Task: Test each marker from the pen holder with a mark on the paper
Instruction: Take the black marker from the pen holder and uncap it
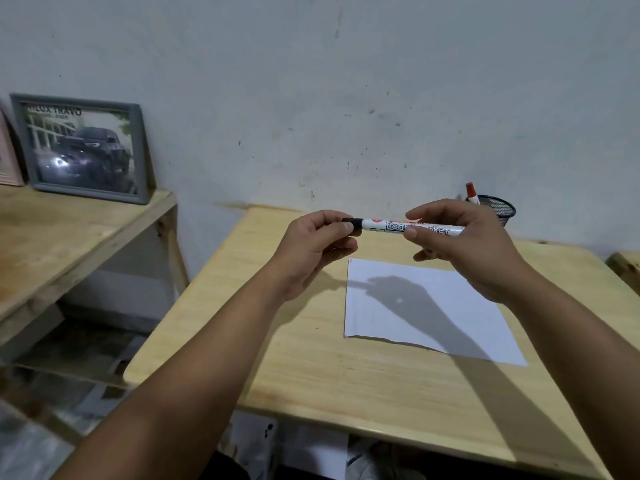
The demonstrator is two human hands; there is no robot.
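Hands raised at frame centre above paper (426,310): left hand (320,244) pinching black cap (352,224), right hand (464,247) fingers clamped on marker (391,226), held level. Holder (500,210) upper right, red marker (471,192) inside.

A white board marker (412,227) with a black cap lies level at frame centre. Below it, white paper (426,313) lies flat. Upper right, a black mesh pen holder (498,210) holds a red-capped marker (471,192).
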